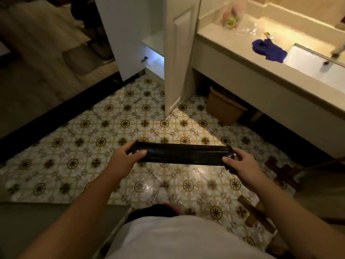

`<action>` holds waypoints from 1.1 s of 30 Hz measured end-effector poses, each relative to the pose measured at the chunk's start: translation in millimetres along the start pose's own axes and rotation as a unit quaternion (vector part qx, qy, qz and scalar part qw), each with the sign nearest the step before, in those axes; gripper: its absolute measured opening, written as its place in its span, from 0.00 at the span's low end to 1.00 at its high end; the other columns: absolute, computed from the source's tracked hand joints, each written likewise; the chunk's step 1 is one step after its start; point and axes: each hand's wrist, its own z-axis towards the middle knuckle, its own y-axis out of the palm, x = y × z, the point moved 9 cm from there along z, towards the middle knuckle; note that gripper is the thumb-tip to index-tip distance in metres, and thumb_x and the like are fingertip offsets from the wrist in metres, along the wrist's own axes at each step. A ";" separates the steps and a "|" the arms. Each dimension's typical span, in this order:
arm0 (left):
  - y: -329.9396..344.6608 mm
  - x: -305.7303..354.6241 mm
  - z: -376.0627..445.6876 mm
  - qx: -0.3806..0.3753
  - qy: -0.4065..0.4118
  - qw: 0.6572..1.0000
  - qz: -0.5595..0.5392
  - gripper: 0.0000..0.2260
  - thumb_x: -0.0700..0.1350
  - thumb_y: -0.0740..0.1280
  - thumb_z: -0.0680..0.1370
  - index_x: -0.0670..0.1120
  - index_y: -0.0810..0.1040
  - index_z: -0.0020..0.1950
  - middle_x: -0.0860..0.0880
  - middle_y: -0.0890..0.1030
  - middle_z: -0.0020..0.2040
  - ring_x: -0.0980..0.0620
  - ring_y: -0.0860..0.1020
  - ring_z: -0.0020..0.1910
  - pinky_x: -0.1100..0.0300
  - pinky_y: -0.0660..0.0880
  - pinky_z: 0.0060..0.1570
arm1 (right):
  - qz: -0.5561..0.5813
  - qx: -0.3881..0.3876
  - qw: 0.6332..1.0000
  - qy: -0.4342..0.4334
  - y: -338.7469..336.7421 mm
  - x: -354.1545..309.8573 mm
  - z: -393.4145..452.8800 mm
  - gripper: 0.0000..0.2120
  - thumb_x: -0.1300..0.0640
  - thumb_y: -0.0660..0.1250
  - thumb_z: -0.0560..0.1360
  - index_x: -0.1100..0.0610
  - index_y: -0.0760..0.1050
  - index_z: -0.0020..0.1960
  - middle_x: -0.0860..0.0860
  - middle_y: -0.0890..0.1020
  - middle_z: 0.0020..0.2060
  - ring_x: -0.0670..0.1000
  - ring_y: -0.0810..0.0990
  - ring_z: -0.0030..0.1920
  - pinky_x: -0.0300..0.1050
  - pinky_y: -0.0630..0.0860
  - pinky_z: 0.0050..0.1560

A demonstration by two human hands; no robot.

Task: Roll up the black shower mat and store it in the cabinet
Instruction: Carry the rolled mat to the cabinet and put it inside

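- Patterned tiles (104, 124) cover the bathroom floor, cream with dark medallions, lit brighter in the middle.
- Left thumb (140, 153) lies flat on top of the mat (181, 153), with the other fingers curled under its left end.
- Right thumb (226, 160) presses on the mat's right end, and the remaining fingers wrap beneath and behind it.
- Left hand (124, 157) and right hand (242, 162) thus each clasp one end, both arms stretched forward from a white shirt (168, 238).
- Rolled into a long, black, glossy tube, the mat is held level in the air above the tiles, in front of the person's body.
- Beyond it stands the cabinet (130, 34), white, its door (179, 53) swung open toward the camera and a low shelf (155, 58) showing inside.
- Right of the door runs a cream counter (224, 34) with a white sink (313, 66).
- On the counter a blue cloth (268, 50) lies just beside the sink, and a clear plastic bag (233, 17) sits farther back.
- Under the counter, a brown bin (224, 107) rests on the tiles.
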 end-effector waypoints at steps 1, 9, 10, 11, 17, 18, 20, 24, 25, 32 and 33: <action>-5.6 2.2 13.7 0.007 -0.004 1.000 -0.003 0.22 0.46 0.72 0.74 0.49 0.75 0.67 0.50 0.81 0.53 0.52 0.78 0.46 0.52 0.77 0.51 | 0.000 -0.002 1.000 0.003 5.8 -7.2 15.7 0.14 0.57 0.74 0.70 0.42 0.81 0.52 0.48 0.83 0.35 0.49 0.79 0.33 0.43 0.73 0.31; -46.0 21.1 91.5 0.063 -0.034 0.995 -0.066 0.11 0.45 0.72 0.74 0.57 0.79 0.53 0.55 0.82 0.48 0.59 0.81 0.37 0.71 0.73 0.30 | -0.008 -0.056 0.998 0.004 57.1 -67.7 136.3 0.17 0.60 0.73 0.71 0.51 0.78 0.59 0.52 0.82 0.37 0.51 0.77 0.33 0.42 0.72 0.30; -53.2 22.0 98.9 0.077 -0.042 0.994 -0.069 0.14 0.45 0.73 0.74 0.56 0.78 0.58 0.55 0.81 0.48 0.59 0.80 0.37 0.70 0.73 0.29 | -0.004 -0.065 0.998 0.002 65.0 -75.6 150.2 0.16 0.60 0.73 0.71 0.50 0.79 0.58 0.51 0.82 0.38 0.51 0.77 0.33 0.42 0.72 0.30; -59.9 23.1 105.4 0.091 -0.050 0.992 -0.070 0.18 0.45 0.73 0.74 0.54 0.77 0.62 0.55 0.81 0.49 0.59 0.79 0.38 0.70 0.73 0.29 | -0.001 -0.075 0.997 0.005 72.2 -81.4 163.6 0.15 0.60 0.73 0.71 0.49 0.79 0.57 0.51 0.82 0.38 0.50 0.77 0.33 0.42 0.73 0.30; -88.8 20.4 149.2 0.167 -0.088 0.979 -0.082 0.20 0.46 0.73 0.74 0.52 0.76 0.65 0.51 0.80 0.54 0.57 0.78 0.46 0.67 0.73 0.36 | -0.011 -0.163 0.986 0.016 120.6 -114.4 257.8 0.14 0.63 0.73 0.71 0.48 0.82 0.53 0.50 0.84 0.38 0.51 0.78 0.34 0.41 0.73 0.30; -90.2 21.3 158.0 0.177 -0.091 0.976 -0.090 0.18 0.45 0.72 0.74 0.52 0.77 0.63 0.51 0.81 0.53 0.57 0.79 0.45 0.68 0.73 0.35 | -0.014 -0.175 0.984 0.018 127.7 -119.9 277.1 0.14 0.63 0.73 0.71 0.49 0.82 0.53 0.51 0.85 0.38 0.51 0.78 0.33 0.41 0.74 0.30; -90.7 28.8 175.4 0.189 -0.087 0.973 -0.097 0.14 0.43 0.72 0.75 0.51 0.79 0.59 0.53 0.82 0.48 0.59 0.80 0.40 0.71 0.73 0.31 | -0.032 -0.205 0.978 0.018 141.5 -132.6 312.5 0.14 0.64 0.73 0.71 0.49 0.82 0.52 0.52 0.84 0.38 0.51 0.78 0.33 0.40 0.74 0.30; -95.4 41.8 205.4 0.246 -0.090 0.956 -0.133 0.16 0.40 0.71 0.75 0.51 0.76 0.61 0.54 0.80 0.48 0.63 0.80 0.35 0.73 0.73 0.29 | -0.059 -0.266 0.962 0.028 170.5 -161.7 374.9 0.16 0.65 0.72 0.72 0.52 0.79 0.57 0.51 0.83 0.35 0.48 0.78 0.31 0.38 0.74 0.28; -97.6 45.1 212.0 0.261 -0.095 0.951 -0.139 0.17 0.41 0.71 0.75 0.52 0.74 0.63 0.54 0.80 0.49 0.62 0.79 0.37 0.73 0.73 0.30 | -0.062 -0.274 0.959 0.026 177.1 -171.5 389.8 0.16 0.65 0.71 0.72 0.53 0.78 0.58 0.51 0.83 0.35 0.48 0.78 0.30 0.37 0.74 0.28; -119.6 49.6 248.3 0.332 -0.116 0.922 -0.162 0.11 0.41 0.70 0.76 0.57 0.78 0.52 0.57 0.81 0.47 0.69 0.79 0.36 0.75 0.72 0.31 | -0.105 -0.348 0.932 -0.005 240.6 -222.7 460.4 0.13 0.62 0.71 0.72 0.49 0.81 0.54 0.48 0.82 0.34 0.48 0.77 0.31 0.38 0.72 0.28; -124.9 48.0 252.8 0.338 -0.120 0.918 -0.168 0.11 0.42 0.70 0.76 0.56 0.78 0.54 0.56 0.81 0.47 0.68 0.80 0.36 0.75 0.72 0.30 | -0.105 -0.353 0.930 -0.005 249.9 -226.5 469.4 0.13 0.62 0.71 0.72 0.50 0.81 0.55 0.49 0.82 0.34 0.48 0.77 0.32 0.38 0.71 0.28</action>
